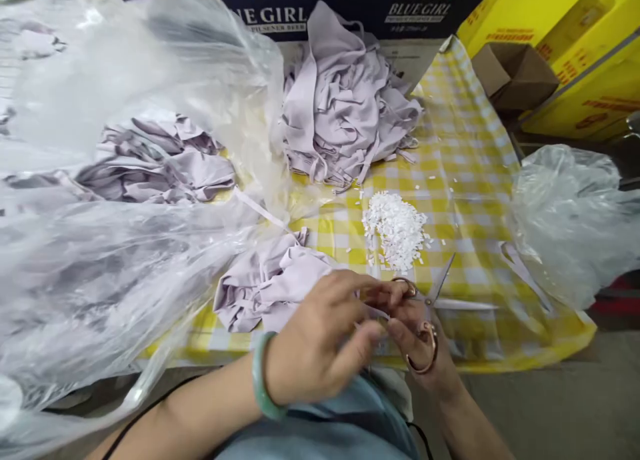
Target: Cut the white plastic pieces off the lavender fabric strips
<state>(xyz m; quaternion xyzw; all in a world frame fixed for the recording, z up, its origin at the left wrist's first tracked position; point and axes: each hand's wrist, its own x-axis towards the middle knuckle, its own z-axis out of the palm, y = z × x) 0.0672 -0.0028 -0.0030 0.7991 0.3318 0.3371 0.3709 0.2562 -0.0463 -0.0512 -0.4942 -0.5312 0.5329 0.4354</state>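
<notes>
My left hand (325, 333), with a green bangle at the wrist, pinches a thin lilac fabric strap (376, 312) near the table's front edge. The strap's far part is hidden by my fingers. Scissors (430, 301) with copper-coloured loops hang in my right hand (417, 340), their blades apart and pointing right, away from the strap. The right fingertips meet the left ones at the strap. A crumpled lilac cloth piece (280, 283) lies just left of my hands. Beyond them is a heap of small white snippets (397, 230).
A large pile of lilac cloth pieces (345, 100) sits at the back. Clear plastic bags (165, 53) cover the left side, with more lilac cloth (160, 163) inside. At right are another plastic bag (575, 213), a cardboard box (513, 77) and yellow cartons (595, 47). Yellow checked cloth (475, 180) covers the table.
</notes>
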